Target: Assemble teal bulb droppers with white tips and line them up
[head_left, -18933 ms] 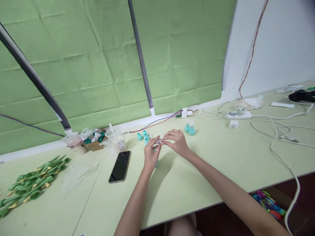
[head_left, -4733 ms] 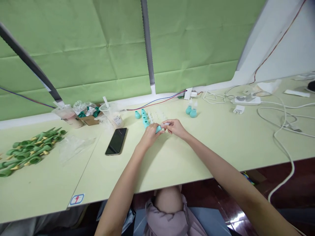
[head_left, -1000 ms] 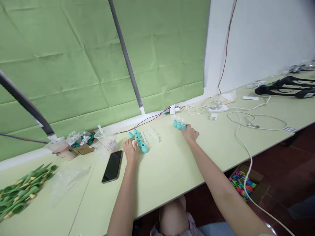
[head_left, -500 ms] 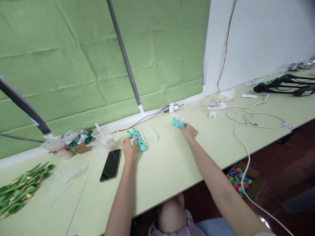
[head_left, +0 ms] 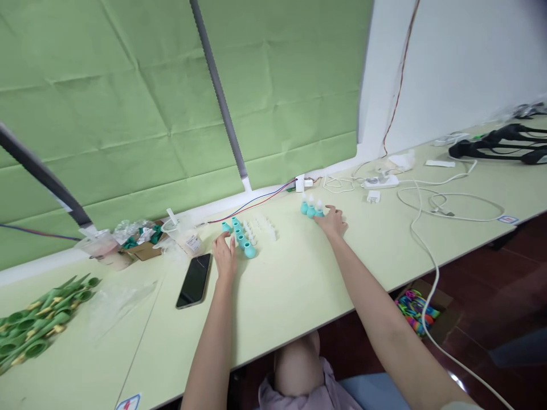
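My left hand [head_left: 225, 256] has its thumb and fingertips at a small turquoise bulb [head_left: 226, 227], which leans with its open mouth up and to the left. Right beside it several more turquoise bulbs [head_left: 241, 241] stand in a row, mouths up. Rows of small whitish translucent nozzles [head_left: 265, 226] lie to their right. Farther right, a group of 3 turquoise bulbs [head_left: 311, 210] stands upright, each topped with a clear nozzle. My right hand [head_left: 332, 222] is just beside the nearest of these, fingers apart and nothing held.
A phone [head_left: 194, 280] lies left of my left hand. Behind it are a plastic cup [head_left: 186, 240], a small carton [head_left: 147, 249] and another cup [head_left: 111, 253]. Green flower-like pieces [head_left: 43, 324] fill the far left. A power strip [head_left: 380, 181] and cables lie at right.
My right hand has loosened from the nearest nozzle-topped bulb and its fingers have spread, moving slightly right. The left bulb appears to lean more at my left fingertips. The view has shifted slightly.
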Action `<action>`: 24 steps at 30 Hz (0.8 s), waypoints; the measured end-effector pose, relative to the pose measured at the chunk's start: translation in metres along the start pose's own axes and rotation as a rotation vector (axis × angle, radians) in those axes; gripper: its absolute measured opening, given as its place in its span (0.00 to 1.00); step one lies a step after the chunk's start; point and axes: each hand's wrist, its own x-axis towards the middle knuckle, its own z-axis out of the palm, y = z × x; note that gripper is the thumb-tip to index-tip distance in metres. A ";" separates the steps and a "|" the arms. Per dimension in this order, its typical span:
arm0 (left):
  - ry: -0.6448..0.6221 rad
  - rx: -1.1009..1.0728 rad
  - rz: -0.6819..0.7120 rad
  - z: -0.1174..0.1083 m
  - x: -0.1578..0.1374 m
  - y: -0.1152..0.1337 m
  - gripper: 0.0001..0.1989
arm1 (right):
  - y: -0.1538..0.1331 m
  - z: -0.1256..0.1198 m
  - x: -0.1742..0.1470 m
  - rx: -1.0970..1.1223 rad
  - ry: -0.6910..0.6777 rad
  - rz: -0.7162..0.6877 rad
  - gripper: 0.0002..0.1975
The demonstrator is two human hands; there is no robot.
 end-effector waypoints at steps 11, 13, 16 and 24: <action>-0.010 -0.010 -0.025 0.003 -0.002 -0.004 0.13 | -0.059 -0.004 -0.097 0.146 -0.094 -1.028 0.13; -0.016 -0.013 -0.022 0.003 -0.002 -0.004 0.13 | -0.062 0.010 -0.122 0.095 -0.204 -1.177 0.16; -0.018 0.002 -0.020 0.003 -0.003 -0.003 0.14 | -0.067 0.026 -0.147 0.053 -0.272 -1.255 0.21; -0.015 0.017 0.002 0.004 -0.002 -0.001 0.14 | -0.076 0.025 -0.142 0.016 -0.170 -1.160 0.13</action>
